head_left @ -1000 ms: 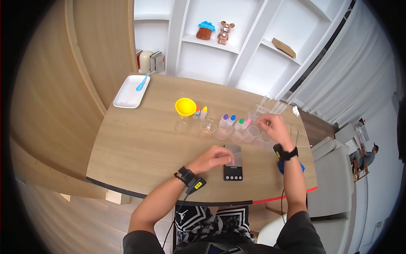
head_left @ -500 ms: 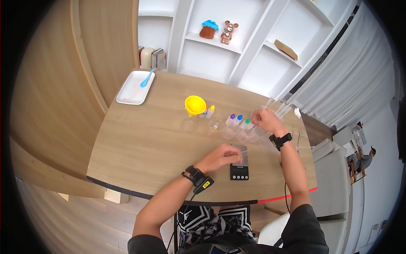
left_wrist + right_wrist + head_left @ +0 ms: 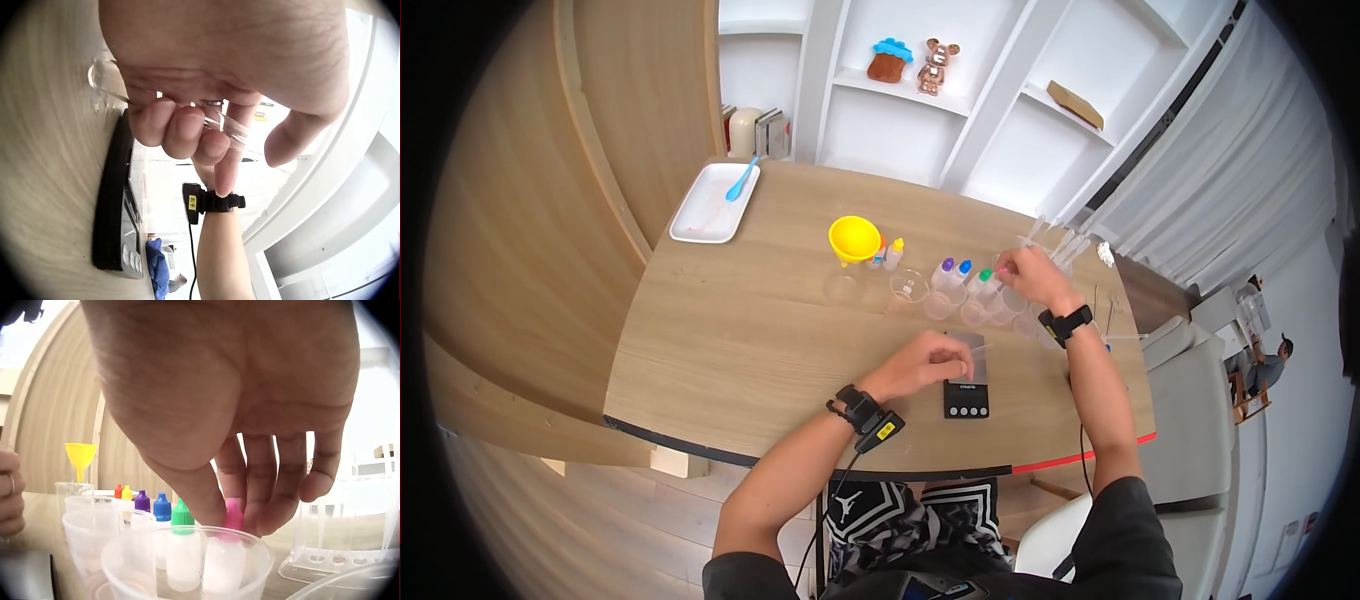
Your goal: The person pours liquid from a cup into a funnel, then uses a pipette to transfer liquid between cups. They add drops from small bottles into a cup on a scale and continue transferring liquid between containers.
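Note:
My right hand (image 3: 1040,280) reaches over the row of cups and pinches the pink cap (image 3: 233,515) of a small dropper bottle (image 3: 224,565) between thumb and fingers. The bottle stands upright behind a clear plastic cup (image 3: 187,550). Beside it are bottles with green (image 3: 183,515), blue (image 3: 162,506) and purple (image 3: 142,501) caps. My left hand (image 3: 920,365) hovers at the black digital scale (image 3: 966,402), fingers curled round a thin clear tube (image 3: 234,132). Part of the tube is hidden in the palm.
Left of the cups stand a yellow funnel (image 3: 855,240) and bottles with orange and yellow caps (image 3: 894,256). A clear rack (image 3: 350,556) with tubes is right of my right hand. A white tray (image 3: 690,225) with a blue spoon (image 3: 742,182) lies far left.
My right hand has moved left onto the pink-capped bottle, and its fingers now cover the cap. The left hand stays by the scale; the head view has shifted a little.

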The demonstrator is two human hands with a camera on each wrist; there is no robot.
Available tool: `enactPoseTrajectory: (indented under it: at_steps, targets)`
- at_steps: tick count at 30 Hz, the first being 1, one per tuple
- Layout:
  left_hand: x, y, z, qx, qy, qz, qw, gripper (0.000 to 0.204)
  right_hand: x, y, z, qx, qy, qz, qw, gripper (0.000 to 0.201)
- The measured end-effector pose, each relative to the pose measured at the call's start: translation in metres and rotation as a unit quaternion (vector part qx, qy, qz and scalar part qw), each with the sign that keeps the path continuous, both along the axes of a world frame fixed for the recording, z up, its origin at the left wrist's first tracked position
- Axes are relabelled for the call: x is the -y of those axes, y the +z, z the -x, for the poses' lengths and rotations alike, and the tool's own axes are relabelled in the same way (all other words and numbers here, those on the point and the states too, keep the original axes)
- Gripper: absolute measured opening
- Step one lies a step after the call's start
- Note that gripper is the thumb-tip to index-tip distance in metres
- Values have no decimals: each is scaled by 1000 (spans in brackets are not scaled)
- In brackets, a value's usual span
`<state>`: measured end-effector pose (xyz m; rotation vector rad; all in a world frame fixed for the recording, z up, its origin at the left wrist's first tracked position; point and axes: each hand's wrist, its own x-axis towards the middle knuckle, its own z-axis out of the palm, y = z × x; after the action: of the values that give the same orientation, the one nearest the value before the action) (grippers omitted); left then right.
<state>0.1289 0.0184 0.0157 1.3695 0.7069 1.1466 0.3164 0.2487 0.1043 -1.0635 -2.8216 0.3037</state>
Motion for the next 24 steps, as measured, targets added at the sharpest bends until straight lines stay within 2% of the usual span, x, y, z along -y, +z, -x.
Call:
enactPoseTrajectory:
  at_steps: [4,9,12,21,24]
  targets:
    - [0,4,0,-3,10,-2,1000,17,9,11,0,-1,-12,-24,1000,17]
    - [2,4,-6,17,39,19,999,16,10,17,-10,-78,-28,-41,996,18]
    - [0,0,-1,-21,37,36,998,15,19,32,-19,-111,-13,-68,991,18]
    - [3,6,-5,-9,78,29,996,12,64,75,-42,-153,4,-103,983,19]
    - [2,9,-2,-38,77,38,996,10,85,82,-44,-157,8,-90,983,21]
